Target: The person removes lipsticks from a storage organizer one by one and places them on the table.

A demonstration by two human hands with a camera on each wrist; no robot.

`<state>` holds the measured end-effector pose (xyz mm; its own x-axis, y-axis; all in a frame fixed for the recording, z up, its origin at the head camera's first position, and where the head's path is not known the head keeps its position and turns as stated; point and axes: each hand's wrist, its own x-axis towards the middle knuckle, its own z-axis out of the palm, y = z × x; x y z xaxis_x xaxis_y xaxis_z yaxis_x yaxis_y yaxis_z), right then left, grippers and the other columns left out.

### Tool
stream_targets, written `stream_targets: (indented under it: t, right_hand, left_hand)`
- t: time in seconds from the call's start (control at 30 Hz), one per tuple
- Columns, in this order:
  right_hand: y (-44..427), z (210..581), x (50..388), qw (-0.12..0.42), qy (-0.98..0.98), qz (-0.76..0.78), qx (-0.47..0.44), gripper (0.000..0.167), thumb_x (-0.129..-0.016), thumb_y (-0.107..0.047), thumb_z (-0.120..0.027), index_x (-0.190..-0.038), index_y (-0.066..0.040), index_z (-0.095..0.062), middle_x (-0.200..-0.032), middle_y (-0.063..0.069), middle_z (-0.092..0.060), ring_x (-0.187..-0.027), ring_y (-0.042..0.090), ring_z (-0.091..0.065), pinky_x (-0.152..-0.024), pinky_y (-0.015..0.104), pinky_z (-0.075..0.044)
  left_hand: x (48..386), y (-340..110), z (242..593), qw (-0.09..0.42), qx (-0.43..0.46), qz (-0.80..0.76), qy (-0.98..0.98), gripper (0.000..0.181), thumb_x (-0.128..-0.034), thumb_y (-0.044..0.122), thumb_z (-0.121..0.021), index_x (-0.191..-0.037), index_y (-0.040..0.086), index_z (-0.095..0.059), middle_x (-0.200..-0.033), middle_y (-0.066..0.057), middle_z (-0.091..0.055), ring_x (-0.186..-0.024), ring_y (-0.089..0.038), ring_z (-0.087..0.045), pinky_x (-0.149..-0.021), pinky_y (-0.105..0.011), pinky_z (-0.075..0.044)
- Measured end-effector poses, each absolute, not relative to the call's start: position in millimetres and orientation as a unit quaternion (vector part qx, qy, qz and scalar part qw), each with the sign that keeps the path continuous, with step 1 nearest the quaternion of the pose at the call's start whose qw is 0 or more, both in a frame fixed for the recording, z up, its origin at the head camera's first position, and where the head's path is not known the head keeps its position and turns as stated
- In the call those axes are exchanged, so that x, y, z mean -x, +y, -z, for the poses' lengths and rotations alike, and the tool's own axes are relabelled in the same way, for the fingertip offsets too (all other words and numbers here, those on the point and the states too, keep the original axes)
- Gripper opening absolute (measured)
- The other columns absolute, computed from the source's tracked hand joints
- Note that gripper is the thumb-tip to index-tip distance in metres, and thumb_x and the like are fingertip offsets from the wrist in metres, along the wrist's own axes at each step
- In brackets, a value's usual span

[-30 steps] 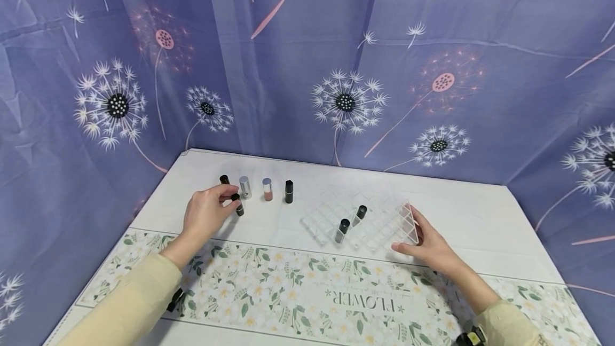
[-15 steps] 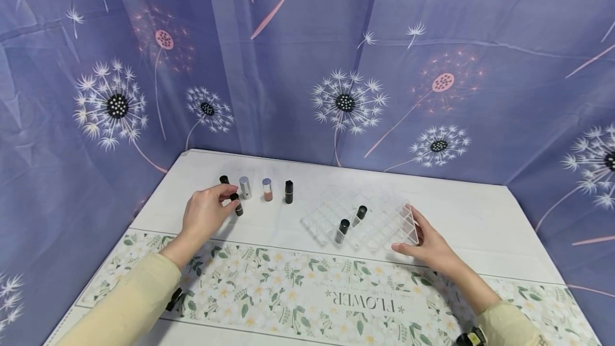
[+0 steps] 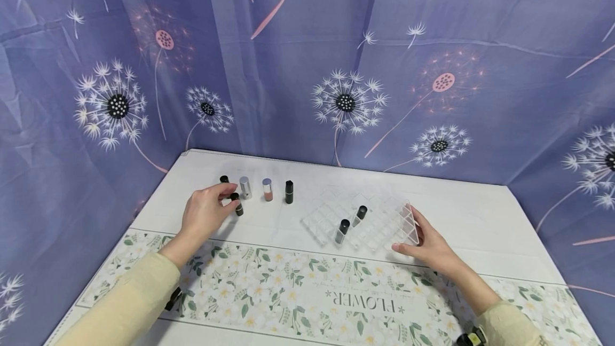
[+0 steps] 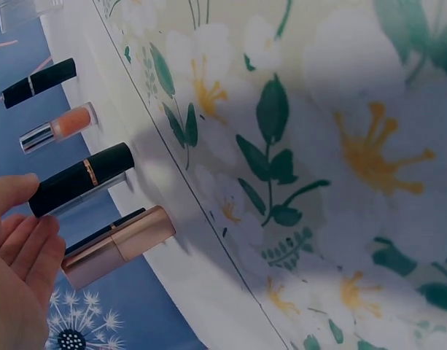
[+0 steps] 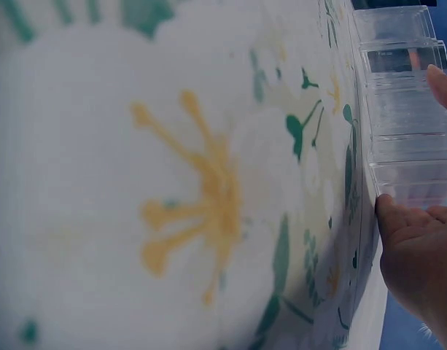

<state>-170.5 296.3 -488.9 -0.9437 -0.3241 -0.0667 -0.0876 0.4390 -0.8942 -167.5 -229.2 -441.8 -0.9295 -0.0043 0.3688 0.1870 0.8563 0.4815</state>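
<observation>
My left hand [image 3: 206,210] pinches the top of a black lipstick [image 3: 238,208] with a gold band, between thumb and fingers. In the left wrist view this black lipstick [image 4: 88,175] stands near a rose-gold lipstick [image 4: 128,244], which the hand hides in the head view. A silver tube [image 3: 245,188] and another dark-capped tube [image 3: 224,179] are just behind the hand. On the right, my right hand [image 3: 430,242] holds the end of a clear lipstick organizer [image 3: 379,228], thumb on the near side. Two black-capped tubes stand in its compartments, one nearer [image 3: 343,231] and one farther [image 3: 360,214].
Between the left hand and the organizer stand a lip gloss [image 3: 267,189] with a silver cap and a black lipstick [image 3: 289,191]. A floral band [image 3: 269,287] runs along the front of the white table [image 3: 461,202]. A purple curtain [image 3: 288,95] hangs behind.
The black lipstick at my left fingertips has tilted or shifted very slightly. The right hand and the organizer have stayed in place.
</observation>
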Motion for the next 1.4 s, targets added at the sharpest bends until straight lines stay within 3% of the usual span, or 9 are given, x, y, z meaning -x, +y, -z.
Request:
stream_targets:
  t: [0.3, 0.6, 0.87, 1.1, 1.23, 1.33, 1.4]
  right_hand:
    - [296.2, 488.1, 170.3, 0.112, 0.840, 0.515, 0.126, 0.114, -0.095, -0.015, -0.083, -0.172, -0.008, 0.001, -0.161, 0.036, -0.039, -0.137, 0.052, -0.053, -0.092, 0.020, -0.058]
    - [296.6, 489.0, 170.1, 0.117, 0.833, 0.525, 0.126, 0.114, -0.095, -0.013, -0.083, -0.172, -0.008, 0.001, -0.164, 0.037, -0.035, -0.139, 0.054, -0.050, -0.093, 0.020, -0.058]
    - [296.3, 489.1, 171.0, 0.114, 0.846, 0.507, 0.121, 0.115, -0.095, -0.018, -0.084, -0.173, -0.008, 0.000, -0.164, 0.035, -0.035, -0.142, 0.052, -0.050, -0.095, 0.014, -0.053]
    - [296.5, 489.1, 171.7, 0.111, 0.854, 0.494, 0.121, 0.115, -0.095, -0.020, -0.084, -0.173, -0.008, 0.000, -0.165, 0.035, -0.034, -0.145, 0.051, -0.048, -0.095, 0.013, -0.051]
    - [296.8, 488.5, 171.7, 0.111, 0.855, 0.492, 0.120, 0.115, -0.095, -0.021, -0.084, -0.173, -0.009, 0.000, -0.166, 0.034, -0.033, -0.146, 0.051, -0.046, -0.095, 0.012, -0.051]
    - [297.1, 488.6, 171.3, 0.112, 0.854, 0.494, 0.121, 0.115, -0.095, -0.020, -0.084, -0.173, -0.008, 0.000, -0.168, 0.034, -0.030, -0.147, 0.052, -0.044, -0.095, 0.011, -0.050]
    - [297.4, 488.9, 170.9, 0.114, 0.853, 0.495, 0.122, 0.115, -0.095, -0.020, -0.084, -0.173, -0.008, 0.000, -0.169, 0.034, -0.028, -0.148, 0.052, -0.042, -0.096, 0.010, -0.048]
  left_hand:
    - [168.0, -227.0, 432.5, 0.199, 0.064, 0.260, -0.943, 0.041, -0.0884, 0.014, -0.088, -0.126, 0.005, -0.077, -0.114, -0.014, -0.080, -0.081, -0.033, -0.076, -0.075, -0.054, -0.060]
    - [172.3, -223.6, 416.7, 0.189, 0.077, 0.255, -0.945, 0.051, -0.0879, 0.025, -0.090, -0.132, 0.007, -0.075, -0.122, -0.013, -0.079, -0.102, -0.039, -0.076, -0.084, -0.056, -0.061]
    - [176.7, -202.0, 401.9, 0.194, 0.113, 0.267, -0.937, 0.053, -0.0866, 0.024, -0.091, -0.134, 0.007, -0.075, -0.126, -0.011, -0.077, -0.097, -0.035, -0.077, -0.085, -0.054, -0.061]
    - [180.5, -173.7, 393.0, 0.150, 0.114, 0.290, -0.938, 0.057, -0.0872, 0.036, -0.091, -0.139, 0.018, -0.074, -0.135, -0.006, -0.075, -0.115, -0.033, -0.074, -0.085, -0.059, -0.061]
    - [183.6, -158.5, 392.6, 0.156, 0.162, 0.295, -0.929, 0.057, -0.0868, 0.034, -0.091, -0.137, 0.014, -0.074, -0.134, -0.007, -0.075, -0.102, -0.028, -0.078, -0.097, -0.056, -0.060]
    - [185.7, -148.2, 392.9, 0.158, 0.198, 0.302, -0.919, 0.058, -0.0856, 0.033, -0.092, -0.136, 0.010, -0.074, -0.133, -0.009, -0.075, -0.071, -0.023, -0.074, -0.092, -0.048, -0.063]
    - [187.0, -142.0, 392.7, 0.151, 0.207, 0.305, -0.917, 0.058, -0.0854, 0.033, -0.092, -0.136, 0.011, -0.075, -0.133, -0.007, -0.075, -0.074, -0.022, -0.075, -0.092, -0.047, -0.063]
